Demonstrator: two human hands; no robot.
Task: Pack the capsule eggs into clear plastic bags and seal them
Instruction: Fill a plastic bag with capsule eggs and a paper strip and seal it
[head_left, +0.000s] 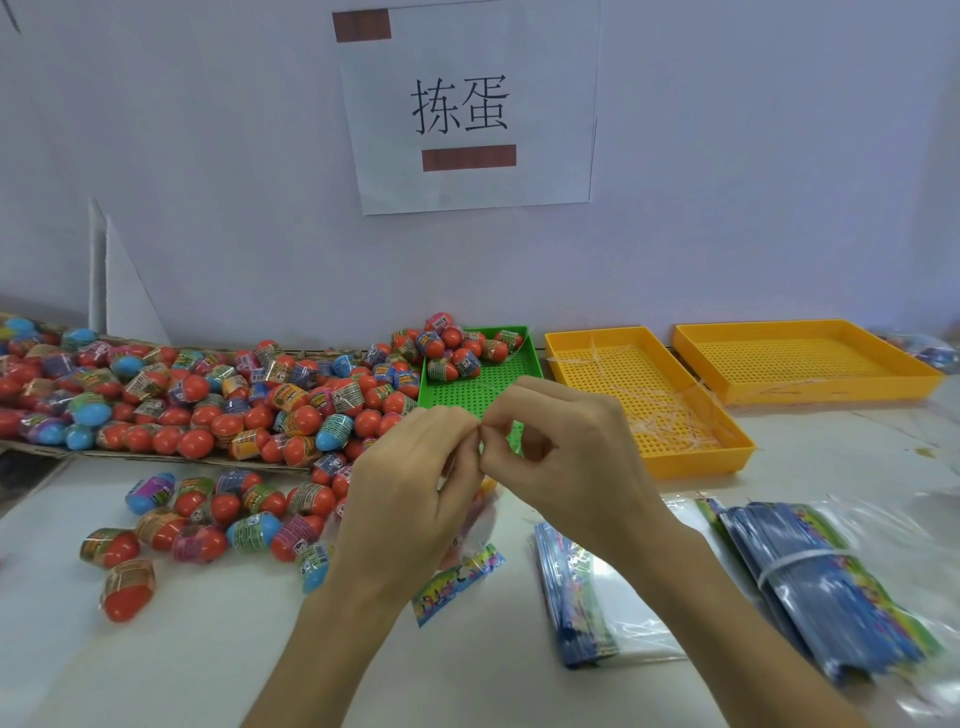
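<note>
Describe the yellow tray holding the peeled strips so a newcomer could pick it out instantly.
Start at the paper sign on the back wall; three perforated trays sit in a row below it. The green tray on the left holds capsule eggs, then come two yellow ones. The one meant is the middle tray, beside the green: it alone has thin clear strips scattered in it, while the far-right yellow tray looks nearly bare.

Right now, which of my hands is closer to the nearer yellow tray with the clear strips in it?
Right. Your right hand is just left of the yellow tray, close to its near corner. Your left hand is farther left, on the other side of the right hand.
</note>
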